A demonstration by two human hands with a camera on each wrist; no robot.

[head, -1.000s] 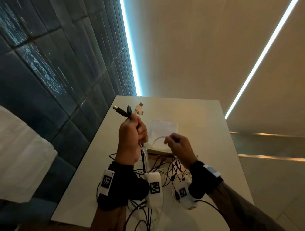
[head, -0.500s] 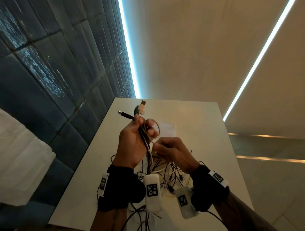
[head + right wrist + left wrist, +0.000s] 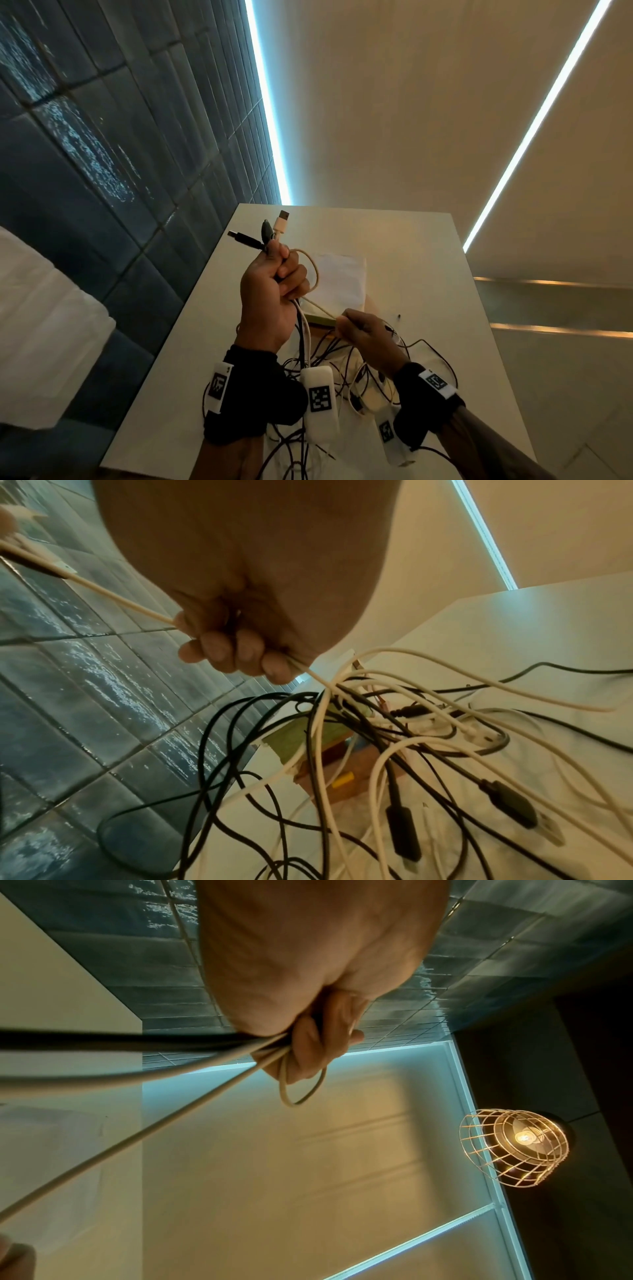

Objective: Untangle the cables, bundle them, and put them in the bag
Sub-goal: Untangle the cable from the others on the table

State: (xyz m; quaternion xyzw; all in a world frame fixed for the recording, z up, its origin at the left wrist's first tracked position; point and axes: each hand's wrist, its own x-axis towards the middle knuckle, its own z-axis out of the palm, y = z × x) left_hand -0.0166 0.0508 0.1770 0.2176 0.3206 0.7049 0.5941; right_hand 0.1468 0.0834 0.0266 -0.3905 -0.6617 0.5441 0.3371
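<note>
- Far left of the head view: dark blue glazed tile wall, no part in the work.
- Left of centre: left hand raised above the pale rectangular tabletop, fist closed tight round several gathered cable ends.
- Above that fist: black USB plug and white USB plug sticking out, side by side.
- Just right of the fist: thin cream cable curling in one small loop, then running taut, down and right.
- Centre: flat white paper bag lying on the tabletop beyond the hands, apparently nothing in it yet.
- Right of centre: right hand lower down, fingers curled round the cream cable, pinching it.
- In the right wrist view: same cream cable passing through the closed fingers into the loose tangle of black and white cables on the tabletop.
- Progress, judged: early; a few ends collected, one strand being drawn free, most still knotted, no bundle tied, bagging untouched.
</note>
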